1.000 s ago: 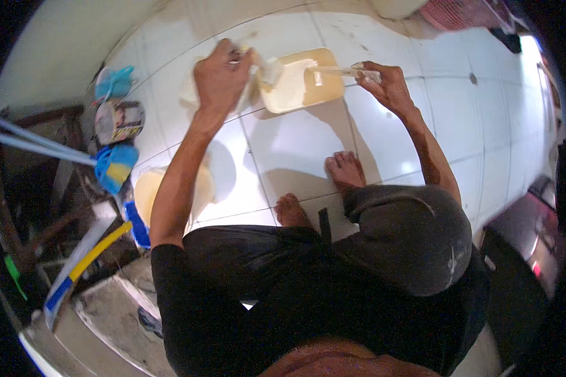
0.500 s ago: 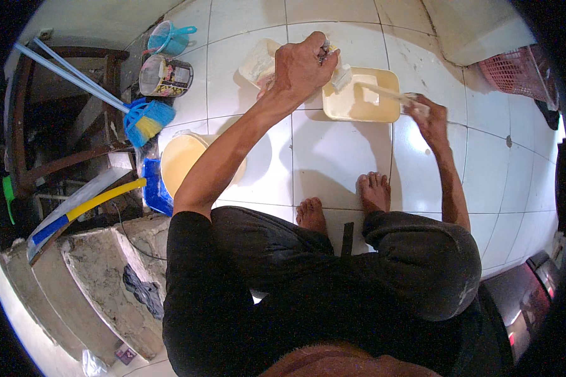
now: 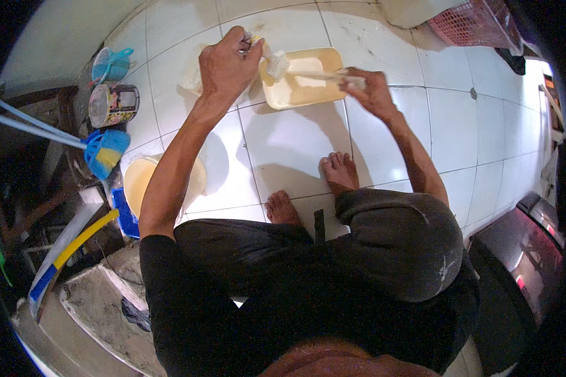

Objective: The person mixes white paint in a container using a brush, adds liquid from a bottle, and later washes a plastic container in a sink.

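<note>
Two bare feet (image 3: 338, 173) on glossy square tiles (image 3: 387, 147), centre frame; one round cream bucket (image 3: 134, 180) at left. Now, upper centre, a single rounded-rectangular cream tray (image 3: 324, 94), pale smears inside! The right hand (image 3: 370, 92) grips one slim, blurred tool (image 3: 314, 75) over it; the left hand (image 3: 231, 66) clasps another, whitish-headed tool (image 3: 277, 65) at its left end. Upper right, one pink lattice basket (image 3: 464, 24).

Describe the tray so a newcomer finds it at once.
On the white tiled floor, look just beyond the bare feet. The tray lies between the left hand and right hand, with a held tool reaching over it from each side. It is cream, shallow and rectangular with rounded corners, unlike the round-mouthed cream bucket by the left forearm.
</note>
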